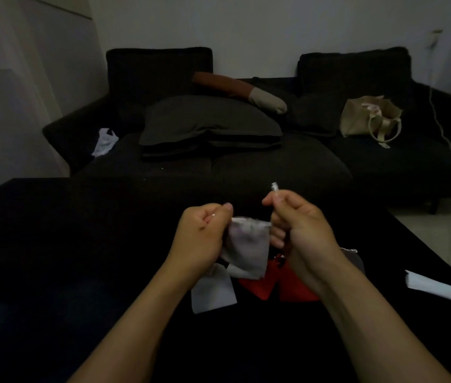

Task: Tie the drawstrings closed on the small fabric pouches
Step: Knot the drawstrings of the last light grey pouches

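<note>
Above a dark table, a person's left hand and right hand each pinch a drawstring end of a pale fabric pouch held between them, its mouth gathered. Beneath lie a white pouch and red pouches; a dark sofa stands beyond.
</note>
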